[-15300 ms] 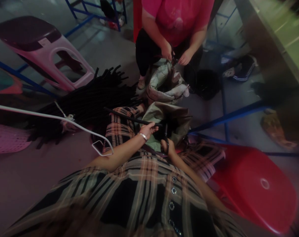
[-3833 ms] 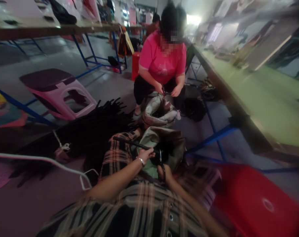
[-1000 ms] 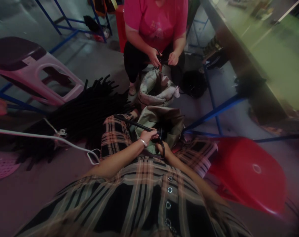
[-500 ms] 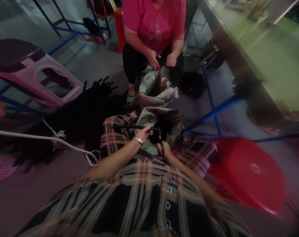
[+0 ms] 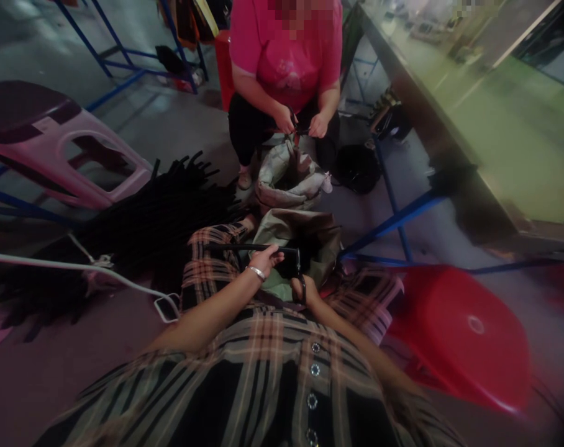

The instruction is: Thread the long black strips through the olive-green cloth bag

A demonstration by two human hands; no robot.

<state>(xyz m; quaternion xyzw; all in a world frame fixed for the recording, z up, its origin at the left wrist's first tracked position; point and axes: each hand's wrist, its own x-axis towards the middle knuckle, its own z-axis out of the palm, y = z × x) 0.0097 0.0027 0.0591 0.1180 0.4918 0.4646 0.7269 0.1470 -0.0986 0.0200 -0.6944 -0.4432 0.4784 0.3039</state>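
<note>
My left hand (image 5: 267, 259), with a silver bracelet at the wrist, is closed round a long black tube (image 5: 230, 247) that lies level above my lap. My right hand (image 5: 301, 288) grips black-handled scissors (image 5: 303, 280), their blades upright at the tube's right end. Below both hands an open greenish sack (image 5: 326, 239) stands between my knees, with dark pieces inside that I cannot make out singly. To the left a big pile of black tubes (image 5: 170, 198) lies on the floor.
Opposite sits a person in a pink shirt (image 5: 286, 56), hands over a pale sack (image 5: 277, 186). A red stool (image 5: 473, 335) stands right, a pink and dark stool (image 5: 90, 155) left. A table edge (image 5: 431, 118) runs along the right. A white cord (image 5: 100, 268) crosses at left.
The whole view has shifted slightly, so most things sit a little further left and lower. My hands hold the tube and scissors much as before.
</note>
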